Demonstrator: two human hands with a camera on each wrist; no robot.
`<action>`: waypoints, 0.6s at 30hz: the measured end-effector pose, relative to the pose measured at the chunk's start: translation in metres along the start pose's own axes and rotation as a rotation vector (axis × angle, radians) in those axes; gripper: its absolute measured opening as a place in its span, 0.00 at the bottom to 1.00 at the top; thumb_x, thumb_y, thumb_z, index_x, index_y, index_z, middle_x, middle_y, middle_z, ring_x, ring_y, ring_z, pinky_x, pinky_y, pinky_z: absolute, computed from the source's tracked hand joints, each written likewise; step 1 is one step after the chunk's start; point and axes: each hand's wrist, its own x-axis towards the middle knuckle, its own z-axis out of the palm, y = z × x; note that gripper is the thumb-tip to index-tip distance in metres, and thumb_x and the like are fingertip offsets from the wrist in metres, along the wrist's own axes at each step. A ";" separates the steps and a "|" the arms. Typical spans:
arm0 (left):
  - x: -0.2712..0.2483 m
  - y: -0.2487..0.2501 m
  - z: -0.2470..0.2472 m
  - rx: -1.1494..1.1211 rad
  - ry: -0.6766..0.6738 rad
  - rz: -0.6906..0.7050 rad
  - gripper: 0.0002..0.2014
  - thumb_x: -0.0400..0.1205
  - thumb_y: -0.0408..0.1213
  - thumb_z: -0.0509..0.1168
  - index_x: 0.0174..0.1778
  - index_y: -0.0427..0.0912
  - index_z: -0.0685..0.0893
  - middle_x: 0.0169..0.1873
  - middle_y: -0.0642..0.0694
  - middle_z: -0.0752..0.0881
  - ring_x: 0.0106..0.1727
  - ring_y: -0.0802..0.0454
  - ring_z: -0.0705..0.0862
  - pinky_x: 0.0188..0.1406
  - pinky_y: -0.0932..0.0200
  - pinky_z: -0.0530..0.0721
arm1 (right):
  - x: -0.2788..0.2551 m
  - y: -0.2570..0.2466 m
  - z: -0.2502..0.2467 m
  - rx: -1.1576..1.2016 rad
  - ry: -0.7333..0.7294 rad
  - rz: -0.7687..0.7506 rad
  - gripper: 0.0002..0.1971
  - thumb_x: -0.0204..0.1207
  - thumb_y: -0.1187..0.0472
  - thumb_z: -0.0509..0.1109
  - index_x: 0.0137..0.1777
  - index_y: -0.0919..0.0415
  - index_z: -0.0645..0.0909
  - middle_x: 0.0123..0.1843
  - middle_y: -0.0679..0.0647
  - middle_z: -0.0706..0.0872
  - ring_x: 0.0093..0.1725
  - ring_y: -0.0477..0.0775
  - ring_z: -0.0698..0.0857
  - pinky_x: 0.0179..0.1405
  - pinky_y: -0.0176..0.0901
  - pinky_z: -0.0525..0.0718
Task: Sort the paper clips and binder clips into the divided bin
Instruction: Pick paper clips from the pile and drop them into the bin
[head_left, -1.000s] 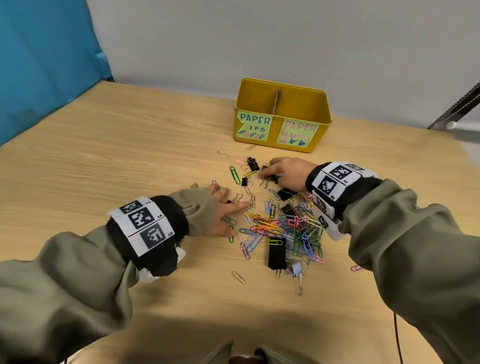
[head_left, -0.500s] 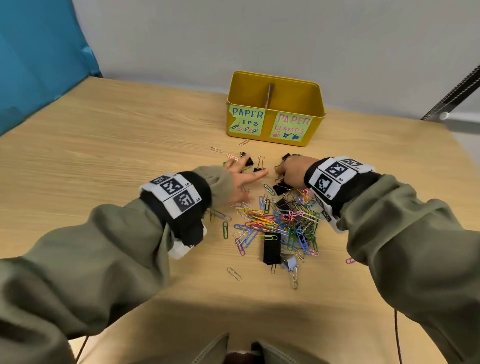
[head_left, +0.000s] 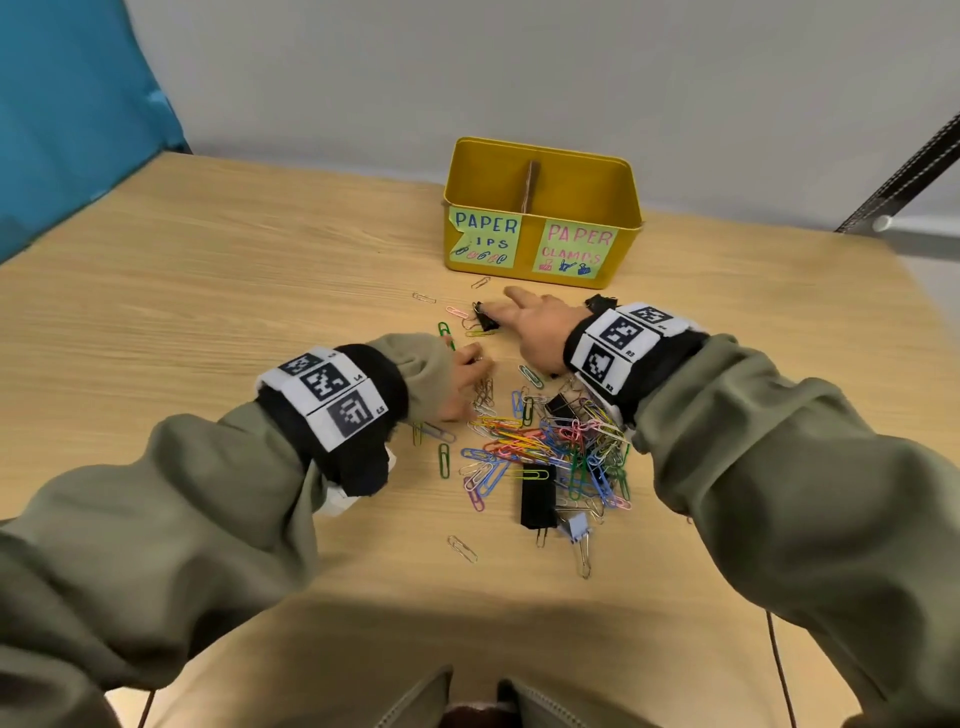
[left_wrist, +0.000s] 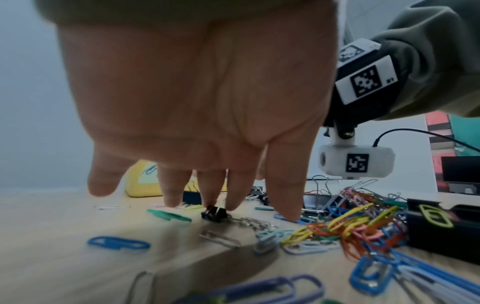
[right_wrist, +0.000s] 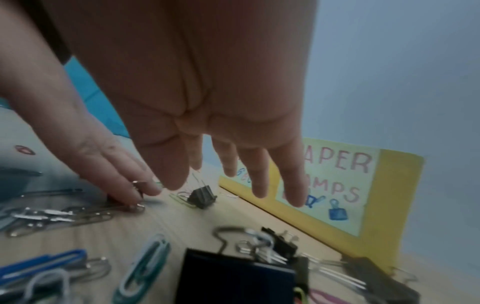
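The yellow divided bin stands at the back, its left half labelled for paper clips and its right half for clamps. A mixed pile of coloured paper clips and binder clips lies in front of it. My left hand points its straight fingers down onto a tiny black binder clip joined to a chain of silver clips, with the thumb held apart. My right hand is spread open, its fingers hovering just above a small black binder clip.
A large black binder clip and a pale blue one lie at the pile's near edge. Another black binder clip sits behind my right wrist. Loose paper clips are scattered over the wooden table.
My right hand has uncurled from a fist and stretched forward and left over the small black binder clip. My left hand has drawn back towards the pile, its fingers turned down onto the table.
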 end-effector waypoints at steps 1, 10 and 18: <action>-0.002 0.003 0.000 0.027 0.028 0.021 0.32 0.86 0.47 0.51 0.83 0.39 0.50 0.84 0.42 0.49 0.84 0.41 0.50 0.81 0.49 0.47 | 0.001 -0.006 -0.001 -0.004 -0.019 -0.022 0.39 0.77 0.76 0.54 0.84 0.47 0.47 0.87 0.50 0.44 0.83 0.64 0.55 0.78 0.60 0.62; 0.013 0.001 -0.013 -0.267 0.152 0.037 0.36 0.83 0.45 0.56 0.83 0.50 0.43 0.84 0.44 0.41 0.84 0.38 0.44 0.81 0.40 0.46 | -0.001 0.035 -0.010 0.019 -0.034 0.200 0.19 0.82 0.67 0.56 0.70 0.70 0.75 0.70 0.65 0.80 0.69 0.63 0.79 0.65 0.50 0.77; 0.030 0.013 -0.028 -0.482 0.237 0.054 0.32 0.84 0.32 0.57 0.81 0.57 0.52 0.84 0.47 0.47 0.84 0.43 0.51 0.83 0.44 0.51 | -0.029 0.091 0.005 0.382 0.087 0.121 0.26 0.76 0.77 0.54 0.57 0.51 0.87 0.77 0.51 0.75 0.76 0.55 0.72 0.74 0.46 0.68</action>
